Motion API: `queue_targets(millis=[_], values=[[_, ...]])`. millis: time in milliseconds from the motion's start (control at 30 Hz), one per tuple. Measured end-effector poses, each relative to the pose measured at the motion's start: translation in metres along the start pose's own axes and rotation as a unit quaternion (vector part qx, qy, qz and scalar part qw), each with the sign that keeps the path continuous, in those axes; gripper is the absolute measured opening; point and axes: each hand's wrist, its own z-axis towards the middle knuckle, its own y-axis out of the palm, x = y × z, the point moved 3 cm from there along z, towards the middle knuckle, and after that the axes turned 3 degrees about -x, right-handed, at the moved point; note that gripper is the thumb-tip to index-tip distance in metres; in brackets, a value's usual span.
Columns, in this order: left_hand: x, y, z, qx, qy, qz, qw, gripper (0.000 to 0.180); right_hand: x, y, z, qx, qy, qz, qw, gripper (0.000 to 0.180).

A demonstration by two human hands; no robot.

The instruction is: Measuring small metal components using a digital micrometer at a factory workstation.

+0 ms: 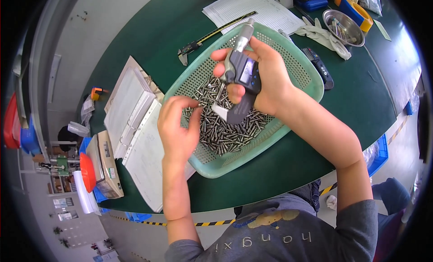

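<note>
Grey micrometer [246, 72] (one) in right fingers [264, 48]

Binder [146, 172] is crowding the basket [221, 171] from the left, caliper [194, 46] from above-left. Bare desk [363, 97] is offering passage to the right.

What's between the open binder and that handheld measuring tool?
The head view shows the left hand, part of the green basket and some metal pins between them.

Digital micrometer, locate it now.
In the head view, the digital micrometer is just right of centre, held in the right hand over the metal pins in the green basket.
</note>
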Motion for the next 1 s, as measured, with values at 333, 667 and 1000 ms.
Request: queue_targets(millis=[333, 667, 1000], values=[[-0.002, 0.041, 0.017, -0.246, -0.048, 0.173, 0.952, 0.018, 0.001, 0.003, 0.000, 0.076, -0.021, 0.065, 0.995, 0.059], [-0.027, 0.047, -0.002, -0.174, -0.092, 0.058, 0.979, 0.030, 0.022, -0.005, 0.025, 0.029, 0.013, 0.099, 0.995, 0.066], [-0.038, 0.030, -0.002, -0.120, -0.231, -0.310, 0.915, 0.023, 0.018, -0.013, 0.026, 0.042, -0.008, 0.097, 0.994, 0.064]])
